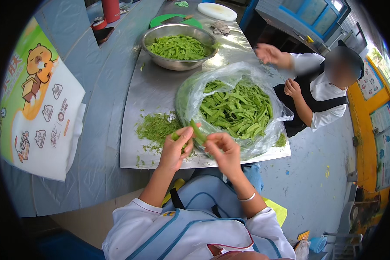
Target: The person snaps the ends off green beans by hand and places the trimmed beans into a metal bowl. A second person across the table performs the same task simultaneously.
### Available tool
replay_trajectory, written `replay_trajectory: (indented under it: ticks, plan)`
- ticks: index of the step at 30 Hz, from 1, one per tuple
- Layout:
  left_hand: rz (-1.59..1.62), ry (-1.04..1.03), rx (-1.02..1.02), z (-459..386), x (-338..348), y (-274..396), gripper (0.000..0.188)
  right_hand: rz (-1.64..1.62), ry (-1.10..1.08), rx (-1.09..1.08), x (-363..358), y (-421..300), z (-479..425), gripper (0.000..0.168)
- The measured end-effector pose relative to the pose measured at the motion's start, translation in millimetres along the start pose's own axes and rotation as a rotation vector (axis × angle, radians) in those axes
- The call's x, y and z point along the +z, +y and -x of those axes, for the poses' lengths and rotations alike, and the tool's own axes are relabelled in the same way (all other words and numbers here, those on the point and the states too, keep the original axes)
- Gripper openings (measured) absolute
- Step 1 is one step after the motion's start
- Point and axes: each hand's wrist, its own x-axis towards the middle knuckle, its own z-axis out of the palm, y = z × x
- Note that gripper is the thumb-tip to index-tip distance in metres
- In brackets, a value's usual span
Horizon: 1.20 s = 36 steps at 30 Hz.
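Note:
Between my two hands is a green snow pea pod (197, 130), held tilted above the front of the metal table (137, 94). My left hand (178, 146) grips it near the upper end and has more pods tucked in the palm. The fingertips of my right hand (225, 150) pinch its lower end. Just beyond, a clear plastic bag (187, 94) lies open, full of snow pea pods (239, 110). Left of the bag spreads a heap of thin green trimmings (157, 128). A steel bowl (178, 65) farther back holds many pods.
A co-worker (315, 84) in a dark apron is at the table's right side, both hands raised. Behind the bowl are a green board (156, 21) with a cleaver (175, 19), a white board (217, 11) and a cloth (220, 28). A printed bag (48, 110) stands left, near a red bottle (111, 11).

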Motion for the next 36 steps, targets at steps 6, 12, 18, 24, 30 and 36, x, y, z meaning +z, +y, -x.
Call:
replay_trajectory:
  ticks: [6, 12, 18, 24, 30, 36]
  plan:
    - [-0.793, 0.283, 0.472, 24, -1, 13, 0.015, 0.287, -0.116, -0.297, 26, -25, -18, 0.017]
    - [-1.098, 0.141, 0.539, 33, -16, 37, 0.016, 0.165, -0.286, -0.232, 39, -31, -31, 0.009]
    - [-1.657, 0.239, 0.822, 34, -21, 43, 0.022, 0.349, -0.333, -0.316, 47, -30, -39, 0.010]
    - [-1.485, 0.342, 0.902, 30, -31, 33, 0.019, 0.223, -0.209, -0.382, 63, -22, -34, 0.007]
    - [-0.574, 0.633, 0.791, 48, -49, 57, 0.015, 0.626, -0.158, -0.278, 41, 42, -59, 0.009]
    - [-0.651, 0.522, 0.605, 54, -55, 56, 0.014, 0.508, -0.199, -0.640, 53, -11, -52, 0.011]
